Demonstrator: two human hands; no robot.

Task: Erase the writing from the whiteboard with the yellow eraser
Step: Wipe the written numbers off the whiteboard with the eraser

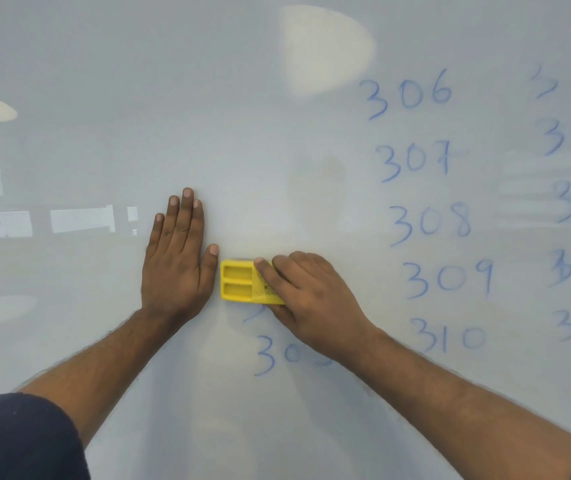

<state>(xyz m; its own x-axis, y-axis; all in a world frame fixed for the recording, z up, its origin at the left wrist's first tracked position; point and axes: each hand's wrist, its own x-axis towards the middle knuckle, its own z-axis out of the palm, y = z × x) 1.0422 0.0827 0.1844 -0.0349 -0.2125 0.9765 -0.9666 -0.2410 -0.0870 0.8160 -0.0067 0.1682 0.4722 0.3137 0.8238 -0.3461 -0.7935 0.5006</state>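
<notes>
The whiteboard fills the view. My right hand grips the yellow eraser and presses it flat on the board near the middle. My left hand lies flat on the board just left of the eraser, fingers together and pointing up, thumb tip close to the eraser's top corner. Blue numbers are written to the right: a column from 306 down to 310, and a further column starting with 31 cut off by the frame edge. A partly hidden number beginning 30 sits below the eraser.
The board's left half carries no writing, only pale reflections of lights and windows. A bright round glare spot sits near the top centre. My dark sleeves show at the bottom corners.
</notes>
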